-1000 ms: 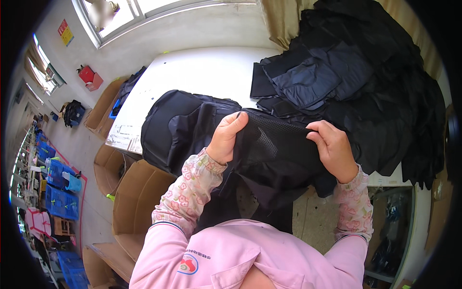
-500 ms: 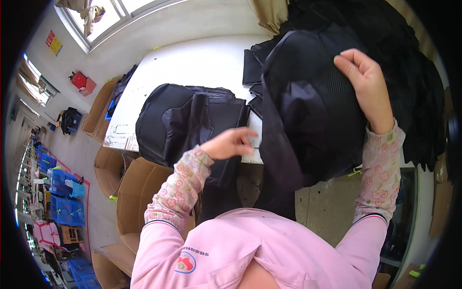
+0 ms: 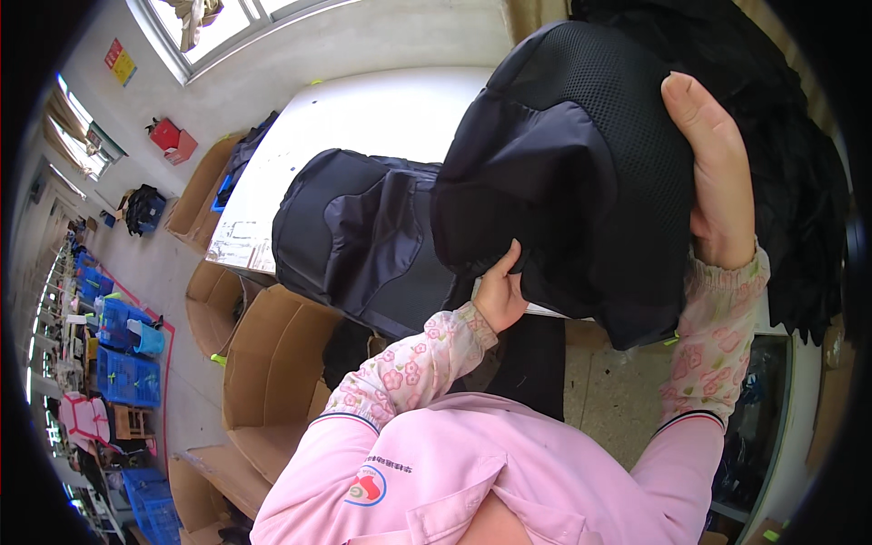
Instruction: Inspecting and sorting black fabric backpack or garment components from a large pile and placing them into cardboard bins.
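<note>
The right grip [image 3: 722, 173] is closed on the right edge of a black mesh-panelled piece [image 3: 572, 163], thumb showing and fingers hidden behind the cloth. From where I stand, the piece lies wholly leftward of that grip, its long axis running roughly from far to near, leaning a little. The left grip [image 3: 500, 295] is at the near left border, thumb upright against the cloth; its fingers are partly covered, so I can't tell whether it pinches. The right grip is nearer the mesh, the left nearer the lower corner. Just left of the held cloth, a second black piece [image 3: 363, 227] rests on the white counter [image 3: 391, 104]. Right of the right grip sprawls a dark fabric heap [image 3: 795, 182]; left of the left grip stands an open cardboard box [image 3: 268, 363].
</note>
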`<state>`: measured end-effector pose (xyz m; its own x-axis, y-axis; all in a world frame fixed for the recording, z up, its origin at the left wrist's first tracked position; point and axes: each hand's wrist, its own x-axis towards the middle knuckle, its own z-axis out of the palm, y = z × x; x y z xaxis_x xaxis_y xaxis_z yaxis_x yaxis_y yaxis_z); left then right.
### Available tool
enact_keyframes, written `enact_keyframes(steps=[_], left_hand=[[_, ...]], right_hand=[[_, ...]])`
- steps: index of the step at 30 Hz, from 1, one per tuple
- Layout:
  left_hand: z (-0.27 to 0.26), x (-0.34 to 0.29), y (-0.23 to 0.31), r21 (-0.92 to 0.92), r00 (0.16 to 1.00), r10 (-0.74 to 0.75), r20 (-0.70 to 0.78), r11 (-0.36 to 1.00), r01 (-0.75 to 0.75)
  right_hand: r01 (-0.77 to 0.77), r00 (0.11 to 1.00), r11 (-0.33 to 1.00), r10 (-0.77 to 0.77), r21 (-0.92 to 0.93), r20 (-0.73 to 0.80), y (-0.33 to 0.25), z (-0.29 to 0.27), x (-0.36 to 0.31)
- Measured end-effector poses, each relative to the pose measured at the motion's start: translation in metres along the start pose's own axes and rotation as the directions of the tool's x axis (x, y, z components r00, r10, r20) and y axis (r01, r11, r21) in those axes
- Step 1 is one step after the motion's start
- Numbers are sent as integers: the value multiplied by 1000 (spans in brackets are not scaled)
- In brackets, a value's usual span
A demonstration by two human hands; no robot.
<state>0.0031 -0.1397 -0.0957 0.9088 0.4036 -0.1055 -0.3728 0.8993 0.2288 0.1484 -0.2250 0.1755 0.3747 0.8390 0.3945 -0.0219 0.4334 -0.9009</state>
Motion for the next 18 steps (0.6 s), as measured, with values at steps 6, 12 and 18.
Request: enact_keyframes(steps=[6, 12, 18], left_hand=[[20, -8, 18, -95, 893, -230, 386, 953, 287], [64, -76, 104, 383, 943, 168, 289, 882, -275], [65, -86, 211, 927, 929, 366, 61, 325, -189]], right_hand=[[113, 975, 586, -222, -802, -24, 117, -54, -6], [-241, 969, 308, 28, -920, -245, 235, -192, -57], [-345, 923, 904, 278, -253, -265, 135, -197, -38]])
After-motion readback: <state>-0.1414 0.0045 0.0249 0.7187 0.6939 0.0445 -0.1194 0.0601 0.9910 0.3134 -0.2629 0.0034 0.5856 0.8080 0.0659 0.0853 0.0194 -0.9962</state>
